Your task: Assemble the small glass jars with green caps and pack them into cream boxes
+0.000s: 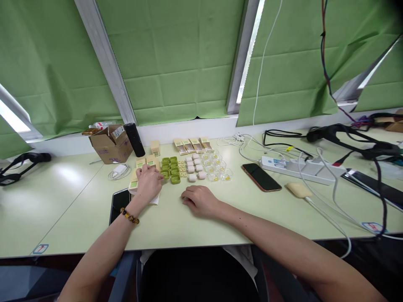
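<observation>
In the head view, the left hand (149, 181) reaches over small boxes (151, 162), fingertips at the nearest left tray of two columns of green trays (175, 170); I cannot tell whether it grips. The right hand (199, 201), relaxed and released, rests on the table (176, 226) near pink pieces (190, 169).

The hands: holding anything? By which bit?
Left hand: fingers at the edge of a green tub, but gripping can't be told. Right hand: nothing seen held.
</observation>
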A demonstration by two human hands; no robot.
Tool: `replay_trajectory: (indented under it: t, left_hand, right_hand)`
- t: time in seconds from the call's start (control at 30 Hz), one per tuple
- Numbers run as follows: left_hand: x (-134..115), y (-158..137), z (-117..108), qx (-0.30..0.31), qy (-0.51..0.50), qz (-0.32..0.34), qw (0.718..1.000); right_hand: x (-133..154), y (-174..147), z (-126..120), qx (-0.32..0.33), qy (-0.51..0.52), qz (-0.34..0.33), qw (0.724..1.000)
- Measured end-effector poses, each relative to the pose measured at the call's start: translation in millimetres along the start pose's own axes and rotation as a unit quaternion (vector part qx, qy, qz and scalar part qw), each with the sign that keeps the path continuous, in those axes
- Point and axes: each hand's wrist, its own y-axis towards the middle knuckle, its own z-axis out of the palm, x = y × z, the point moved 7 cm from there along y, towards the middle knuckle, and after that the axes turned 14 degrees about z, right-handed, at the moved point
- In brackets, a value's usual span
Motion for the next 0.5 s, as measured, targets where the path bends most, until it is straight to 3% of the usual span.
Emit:
replay_trajectory:
  t: [0.5]
  left_hand:
    - [-20,-3,23,0.079,0.099,0.055,0.990]
  right_hand:
    - [0,1,1,0.009,-0.014,0.003,1.000]
